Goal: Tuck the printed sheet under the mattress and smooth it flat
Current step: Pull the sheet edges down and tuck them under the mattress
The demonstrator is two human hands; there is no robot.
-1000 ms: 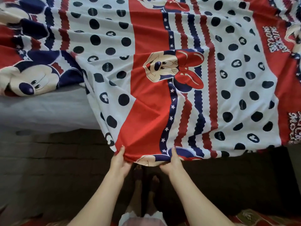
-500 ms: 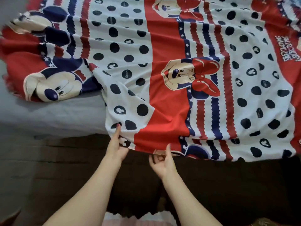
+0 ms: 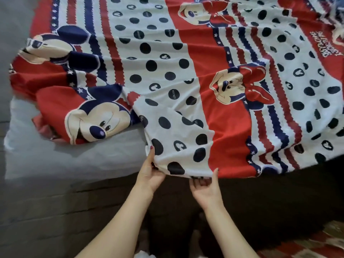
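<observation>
Head view. A printed sheet (image 3: 186, 75), red, white and navy with dots, stripes and cartoon mice, is lying across the upper and middle frame over a pale grey mattress (image 3: 74, 157), whose bare surface is showing at left and lower left. The sheet's near edge is hanging over the mattress side at lower centre and right, untucked; its left portion is lying bunched in folds at centre left.

The left hand (image 3: 150, 175), at lower centre, is gripping the sheet's lower edge: the thumb is lying along the white dotted cloth on top, and the other fingers are curling beneath it. The right hand (image 3: 204, 190), just beside it to the right, is reaching palm-up under the hem where white is meeting red; its thumb is pointing up against the cloth and its fingers are curling at the edge, apparently pinching it, though the shadow there is making the contact unclear.

A dark bed base (image 3: 270, 198) is filling the lower right, below the hanging edge.
</observation>
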